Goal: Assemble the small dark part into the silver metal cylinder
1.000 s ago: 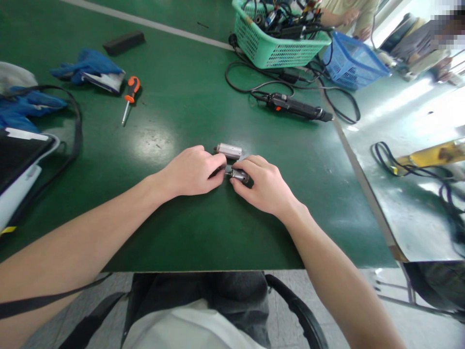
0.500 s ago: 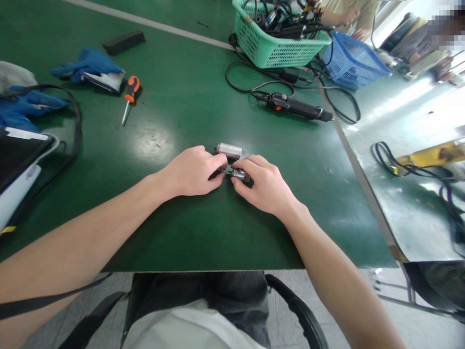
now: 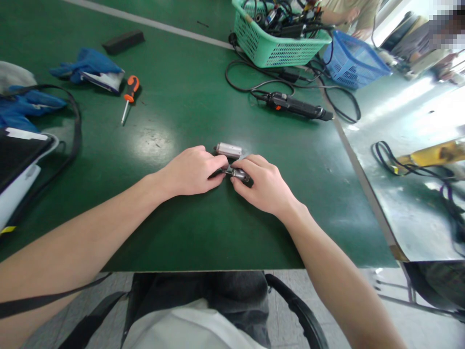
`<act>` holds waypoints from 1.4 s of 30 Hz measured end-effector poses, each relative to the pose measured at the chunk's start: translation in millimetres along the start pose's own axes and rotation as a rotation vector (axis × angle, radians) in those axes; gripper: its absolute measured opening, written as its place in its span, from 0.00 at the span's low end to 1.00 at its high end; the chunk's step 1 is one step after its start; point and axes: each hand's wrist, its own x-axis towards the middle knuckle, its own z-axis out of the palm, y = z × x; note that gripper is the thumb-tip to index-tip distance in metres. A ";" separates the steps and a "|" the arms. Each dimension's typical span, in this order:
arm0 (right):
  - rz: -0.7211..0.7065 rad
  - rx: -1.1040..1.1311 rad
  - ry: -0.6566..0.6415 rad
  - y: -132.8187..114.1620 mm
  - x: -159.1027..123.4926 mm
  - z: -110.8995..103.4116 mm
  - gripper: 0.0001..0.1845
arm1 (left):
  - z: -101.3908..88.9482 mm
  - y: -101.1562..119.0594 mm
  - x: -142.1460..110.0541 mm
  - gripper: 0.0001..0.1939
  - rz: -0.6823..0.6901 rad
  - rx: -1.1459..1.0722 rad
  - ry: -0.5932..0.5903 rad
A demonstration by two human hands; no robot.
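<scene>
My right hand (image 3: 264, 185) pinches a small dark grey metal cylinder (image 3: 241, 175) between thumb and fingers, low over the green table (image 3: 203, 232). Close on its left, my left hand (image 3: 196, 170) has thumb and fingertips closed at a thin dark piece that meets the cylinder's left end; the fingers hide most of that piece, so I cannot make out its kind. Just beyond both hands lies a silver metal cylinder (image 3: 229, 150) with a dark left tip, on its side on the table.
An orange-handled screwdriver (image 3: 131, 92), blue gloves (image 3: 92, 68) and a black bar (image 3: 123, 42) lie at the left. A black electric screwdriver (image 3: 296, 105) with its cable is at the right. Behind it stand a green basket (image 3: 286, 52) of parts and a blue basket (image 3: 352, 63). Another person is beyond.
</scene>
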 end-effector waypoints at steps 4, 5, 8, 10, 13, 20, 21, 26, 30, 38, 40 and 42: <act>-0.004 -0.004 -0.003 -0.5 0.4 -0.8 0.11 | -0.1 -0.8 0.4 0.12 0.010 0.001 0.004; -0.004 -0.005 -0.003 -0.6 0.5 -0.9 0.10 | -0.2 -0.7 0.4 0.12 0.011 -0.001 0.002; -0.004 -0.006 -0.008 -0.3 0.7 -0.8 0.11 | -0.6 0.2 0.3 0.13 0.007 0.000 -0.005; -0.002 -0.004 -0.009 -0.1 0.7 -0.6 0.11 | -0.9 0.8 0.1 0.13 0.006 0.000 -0.010; 0.001 0.001 -0.010 -0.2 0.7 -0.6 0.11 | -1.1 1.1 0.2 0.13 0.010 -0.004 -0.007; -0.007 -0.005 -0.011 -0.8 0.8 -1.4 0.11 | -0.3 0.0 0.6 0.13 0.014 -0.004 -0.003; -0.008 -0.004 -0.012 -0.7 0.7 -1.5 0.11 | -0.3 0.0 0.5 0.13 0.013 -0.006 -0.005; -0.011 -0.005 -0.009 -0.4 0.4 -1.6 0.10 | -1.2 0.3 -0.1 0.13 0.004 -0.004 -0.014; -0.014 -0.010 -0.004 0.2 0.0 -0.9 0.11 | -1.0 0.4 -0.1 0.13 0.010 -0.005 -0.015; -0.015 -0.003 -0.008 0.4 0.4 -1.1 0.11 | 1.5 -1.2 0.0 0.14 0.027 -0.011 -0.010; -0.014 0.001 -0.008 0.1 0.6 -1.3 0.11 | 1.3 -1.0 0.4 0.14 0.024 -0.013 -0.011; -0.013 0.002 -0.009 -0.2 0.7 -1.5 0.11 | 1.0 -0.6 0.4 0.14 0.020 -0.011 -0.008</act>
